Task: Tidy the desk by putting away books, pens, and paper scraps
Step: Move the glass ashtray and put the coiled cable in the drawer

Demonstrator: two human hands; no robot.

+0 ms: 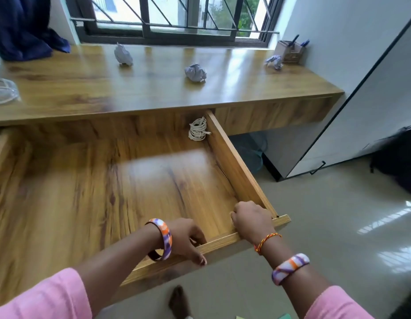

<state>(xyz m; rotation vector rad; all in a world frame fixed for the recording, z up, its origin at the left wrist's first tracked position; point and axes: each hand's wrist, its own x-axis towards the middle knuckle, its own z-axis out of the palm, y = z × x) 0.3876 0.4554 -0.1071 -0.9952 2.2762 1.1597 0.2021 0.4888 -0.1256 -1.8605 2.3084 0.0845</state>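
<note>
Three crumpled paper scraps sit on the tabletop (153,97) under the window: one at the back left (123,55), one mid (195,73), one far right (274,61) just beside the pen holder (290,51) with pens in it. Below, the drawer (232,153) is pulled wide open, with only a coiled white cable (197,129) in its back right corner. Both hands are on its front edge, left hand (188,238) and right hand (251,221), each grip curled over the front panel.
</note>
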